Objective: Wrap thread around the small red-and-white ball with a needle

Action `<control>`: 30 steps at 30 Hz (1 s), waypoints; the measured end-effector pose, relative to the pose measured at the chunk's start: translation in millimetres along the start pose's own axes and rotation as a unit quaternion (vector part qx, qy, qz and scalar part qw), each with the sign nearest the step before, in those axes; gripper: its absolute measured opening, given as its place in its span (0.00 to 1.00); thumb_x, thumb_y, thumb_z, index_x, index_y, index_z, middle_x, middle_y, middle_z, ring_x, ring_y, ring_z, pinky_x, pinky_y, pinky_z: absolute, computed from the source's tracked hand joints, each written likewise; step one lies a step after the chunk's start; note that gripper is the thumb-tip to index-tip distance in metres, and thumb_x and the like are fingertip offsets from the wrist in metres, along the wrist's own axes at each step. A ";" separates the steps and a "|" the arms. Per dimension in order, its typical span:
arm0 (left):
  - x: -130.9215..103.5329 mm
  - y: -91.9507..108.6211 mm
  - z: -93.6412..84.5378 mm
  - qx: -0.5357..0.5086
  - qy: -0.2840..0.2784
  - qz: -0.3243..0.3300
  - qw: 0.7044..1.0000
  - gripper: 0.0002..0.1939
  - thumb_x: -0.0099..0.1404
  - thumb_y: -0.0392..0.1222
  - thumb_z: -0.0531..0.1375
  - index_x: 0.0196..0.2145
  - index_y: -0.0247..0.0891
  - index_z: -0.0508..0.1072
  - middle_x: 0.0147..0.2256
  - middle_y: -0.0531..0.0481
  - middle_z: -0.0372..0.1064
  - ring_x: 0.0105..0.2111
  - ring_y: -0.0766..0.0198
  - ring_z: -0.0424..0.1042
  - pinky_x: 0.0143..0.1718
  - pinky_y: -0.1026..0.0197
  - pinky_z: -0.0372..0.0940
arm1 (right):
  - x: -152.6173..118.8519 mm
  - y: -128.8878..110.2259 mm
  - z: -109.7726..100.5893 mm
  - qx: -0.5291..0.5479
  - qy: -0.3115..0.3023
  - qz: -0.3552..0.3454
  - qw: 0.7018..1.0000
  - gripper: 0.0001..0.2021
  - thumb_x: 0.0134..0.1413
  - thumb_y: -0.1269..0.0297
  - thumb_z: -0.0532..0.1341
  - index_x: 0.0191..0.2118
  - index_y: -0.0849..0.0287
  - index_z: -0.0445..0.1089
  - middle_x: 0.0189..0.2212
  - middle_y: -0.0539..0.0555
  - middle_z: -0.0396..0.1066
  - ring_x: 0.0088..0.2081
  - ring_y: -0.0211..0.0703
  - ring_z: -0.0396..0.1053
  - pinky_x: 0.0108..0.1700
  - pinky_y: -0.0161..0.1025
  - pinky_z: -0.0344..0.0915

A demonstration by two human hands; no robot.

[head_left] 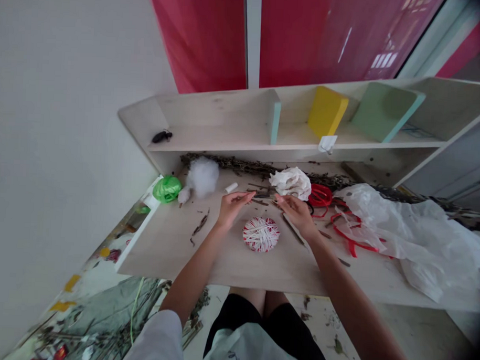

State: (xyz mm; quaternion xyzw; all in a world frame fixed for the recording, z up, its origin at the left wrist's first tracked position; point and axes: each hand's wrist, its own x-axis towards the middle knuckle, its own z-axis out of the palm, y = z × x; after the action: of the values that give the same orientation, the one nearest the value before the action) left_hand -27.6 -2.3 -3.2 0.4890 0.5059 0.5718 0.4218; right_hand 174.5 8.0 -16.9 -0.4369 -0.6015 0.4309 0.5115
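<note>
My left hand [233,207] is closed in a pinch above the desk, thumb and forefinger together. Facing it, my right hand [297,213] pinches in the same way. A short dark twig [264,195] spans the gap between both sets of fingertips, its ends hidden by the fingers. Just below the hands, a round ball wound with white and red string [260,235] rests on the desk. Several loose twigs [259,203] lie close behind and under the fingertips. A thin dark stick [293,229] lies beside my right wrist.
On the desk [166,251] are a green plastic bundle [167,189], white fluff [203,176], crumpled white material [291,183], red ribbon [320,198] and a clear plastic bag [423,233]. Dried stems [232,163] line the back under a shelf [218,140]. Twigs litter the floor at left.
</note>
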 end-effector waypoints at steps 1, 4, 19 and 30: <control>-1.9 1.1 1.7 -0.004 -0.008 0.004 1.000 0.17 0.51 0.52 0.67 0.34 0.36 0.80 0.33 0.46 0.77 0.33 0.61 0.74 0.40 0.58 0.68 | -1.9 0.5 3.2 -0.023 -0.025 -0.015 0.999 0.21 0.48 0.44 0.62 0.35 0.59 0.75 0.31 0.55 0.75 0.33 0.42 0.69 0.34 0.37 0.65; -7.2 1.5 7.5 -0.009 -0.033 0.018 0.999 0.17 0.52 0.51 0.67 0.35 0.36 0.80 0.33 0.46 0.77 0.34 0.61 0.74 0.41 0.59 0.68 | -7.0 2.4 11.9 -0.041 -0.085 -0.033 0.995 0.19 0.50 0.48 0.61 0.39 0.58 0.76 0.39 0.58 0.76 0.40 0.48 0.72 0.42 0.42 0.67; -14.5 -6.0 17.5 0.090 -0.018 0.105 0.990 0.14 0.57 0.50 0.63 0.35 0.37 0.78 0.36 0.46 0.76 0.36 0.62 0.74 0.41 0.60 0.67 | -11.1 -2.8 9.6 -0.090 -0.062 -0.053 0.993 0.19 0.54 0.46 0.57 0.30 0.59 0.70 0.20 0.53 0.72 0.17 0.38 0.65 0.22 0.35 0.62; -7.0 -9.9 11.0 0.123 0.070 0.123 0.982 0.15 0.58 0.50 0.63 0.40 0.38 0.73 0.40 0.45 0.73 0.41 0.62 0.72 0.44 0.59 0.65 | 23.6 -32.7 9.1 -0.145 -0.056 -0.101 0.983 0.21 0.56 0.43 0.54 0.29 0.57 0.66 0.14 0.49 0.67 0.18 0.40 0.67 0.25 0.35 0.61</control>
State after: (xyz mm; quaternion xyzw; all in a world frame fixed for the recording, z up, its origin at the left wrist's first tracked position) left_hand -15.8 -6.0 -13.9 0.5547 0.5363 0.5855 0.2486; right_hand 160.4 22.1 19.4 -0.4187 -0.7266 0.3087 0.4489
